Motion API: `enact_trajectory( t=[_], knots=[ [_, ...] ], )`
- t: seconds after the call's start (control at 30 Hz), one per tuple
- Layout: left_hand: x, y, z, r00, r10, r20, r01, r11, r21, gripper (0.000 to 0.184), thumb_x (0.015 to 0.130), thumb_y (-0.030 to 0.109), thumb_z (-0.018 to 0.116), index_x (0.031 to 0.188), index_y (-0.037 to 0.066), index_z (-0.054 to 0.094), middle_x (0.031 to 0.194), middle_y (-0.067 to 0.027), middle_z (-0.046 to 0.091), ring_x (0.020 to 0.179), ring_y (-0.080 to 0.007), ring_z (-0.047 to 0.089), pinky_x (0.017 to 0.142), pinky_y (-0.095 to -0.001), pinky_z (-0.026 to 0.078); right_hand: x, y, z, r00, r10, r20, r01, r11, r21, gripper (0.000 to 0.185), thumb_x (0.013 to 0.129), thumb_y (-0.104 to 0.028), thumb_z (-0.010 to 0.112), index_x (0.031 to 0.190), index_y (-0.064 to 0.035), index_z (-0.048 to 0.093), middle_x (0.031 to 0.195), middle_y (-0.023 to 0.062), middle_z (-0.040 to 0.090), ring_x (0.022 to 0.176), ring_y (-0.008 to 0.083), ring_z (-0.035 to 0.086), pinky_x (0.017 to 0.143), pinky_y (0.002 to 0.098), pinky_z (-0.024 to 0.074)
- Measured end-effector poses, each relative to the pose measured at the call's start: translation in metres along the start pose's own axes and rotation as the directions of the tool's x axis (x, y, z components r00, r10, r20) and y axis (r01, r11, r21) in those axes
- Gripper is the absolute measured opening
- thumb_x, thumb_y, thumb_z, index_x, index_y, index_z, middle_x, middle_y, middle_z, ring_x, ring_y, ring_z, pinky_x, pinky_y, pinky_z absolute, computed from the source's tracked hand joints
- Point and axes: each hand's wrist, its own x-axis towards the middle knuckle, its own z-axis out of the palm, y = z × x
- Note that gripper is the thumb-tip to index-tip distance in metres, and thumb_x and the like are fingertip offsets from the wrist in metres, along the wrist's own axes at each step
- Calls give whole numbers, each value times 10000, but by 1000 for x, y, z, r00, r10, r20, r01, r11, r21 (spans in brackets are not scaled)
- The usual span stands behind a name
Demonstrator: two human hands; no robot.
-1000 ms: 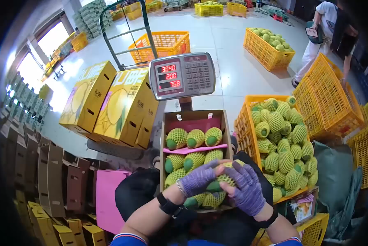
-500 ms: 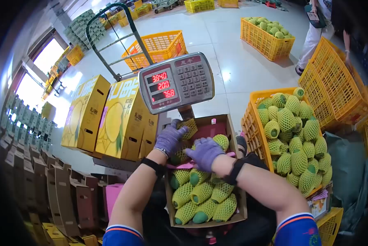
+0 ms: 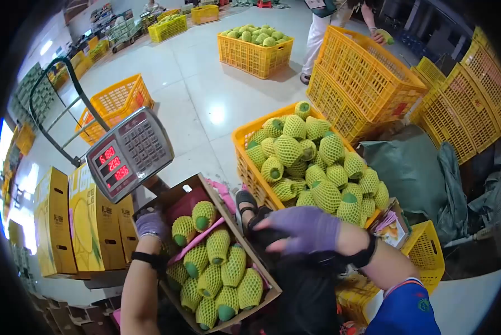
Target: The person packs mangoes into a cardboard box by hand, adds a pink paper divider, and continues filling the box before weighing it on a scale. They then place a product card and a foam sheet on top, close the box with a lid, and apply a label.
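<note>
An open cardboard box point(image 3: 261, 274) holds several green fruits in yellow-green foam nets, with a pink strip point(image 3: 197, 241) between two upper fruits and the rest. My left hand point(image 3: 151, 224), in a purple glove, is at the box's upper left edge, its fingers mostly hidden. Over the gap between the box and a full orange crate point(image 3: 257, 177) is my right hand point(image 3: 306, 228), blurred, fingers apart and nothing visible in them. Netted fruits point(image 3: 326, 192) fill that crate. Beyond the box, the scale display point(image 3: 130, 153) shows lit red digits.
Yellow printed cartons point(image 3: 97, 223) stand at the left, near a hand cart point(image 3: 83, 92) and an orange crate point(image 3: 116, 100). Another fruit-filled crate point(image 3: 256, 58) is on the floor ahead. A person point(image 3: 320, 33) with a fruit in one hand stands behind stacked crates point(image 3: 362, 78).
The view has swung right, so the box appears tilted at lower left. My left hand has moved to the box's edge, and my right hand has left the fruits. The scale's digits have changed.
</note>
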Motion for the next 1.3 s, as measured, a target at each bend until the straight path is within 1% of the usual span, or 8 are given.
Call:
enact_trajectory(
  t=[0.13,0.2,0.43,0.63,0.87,0.9,1.1,1.3],
  knots=[
    [-18,-8,6,974,-97,-204,90,995,-40,492,844,183,583,1318,107,471,1276,-244,526,1175,-448,491,921,-469,456,-110,80,-21,856,445,-264,-474,879,-56,425,805,-325,708,1118,-51,620,1045,179,653,965,338,630,841,379,496],
    [-12,-20,15,989,-24,-149,23,1000,-6,486,779,136,653,1249,114,533,1222,-242,541,1128,-439,525,890,-457,483,-132,97,-28,701,641,-313,-611,766,200,435,791,-300,719,1133,-55,611,1038,185,655,972,341,629,851,396,493],
    [-15,-41,22,960,59,-274,-86,992,-89,388,772,89,624,1147,186,625,1068,-198,609,958,-374,605,795,-451,515,-96,173,-19,528,707,-470,-770,632,86,548,774,-338,727,1226,-75,565,1100,166,650,1043,317,624,896,397,488],
    [-71,6,-24,925,-36,-378,-101,937,-336,684,680,63,750,1313,153,508,1289,-188,495,1170,-368,518,958,-411,463,-40,167,21,510,812,-283,-829,376,-413,1057,719,-445,757,1530,-197,126,1454,253,355,1282,383,447,1059,471,343],
    [-139,13,-38,883,10,-469,-325,735,-595,606,682,6,704,1260,96,547,1242,-112,532,1069,-263,570,910,-326,474,-65,175,-16,533,764,-364,-846,479,-234,874,747,-547,705,1432,-138,347,1283,202,567,1165,349,566,974,512,416],
    [-142,4,-31,882,-4,-472,-336,696,-635,590,670,1,731,1230,87,563,1224,-126,540,1066,-274,583,893,-346,495,-68,175,-22,420,727,-543,-907,354,-227,722,779,-554,675,1318,-124,461,1156,166,648,1088,324,620,905,498,457],
    [-149,-2,-15,925,-39,-378,-312,490,-814,522,738,-22,712,1234,48,566,1132,-87,562,984,-181,582,821,-285,492,-23,220,-35,121,927,-355,-980,54,-193,750,785,-537,678,1362,-139,412,1183,165,635,1071,332,625,878,448,483],
    [-149,14,-17,948,-7,-317,-285,419,-862,484,768,1,708,1230,57,577,1064,-57,574,842,-134,582,724,-246,490,-60,219,-36,259,861,-437,-952,305,37,686,750,-442,720,1308,-159,438,1137,186,642,1034,341,629,899,431,482]
  ],
)
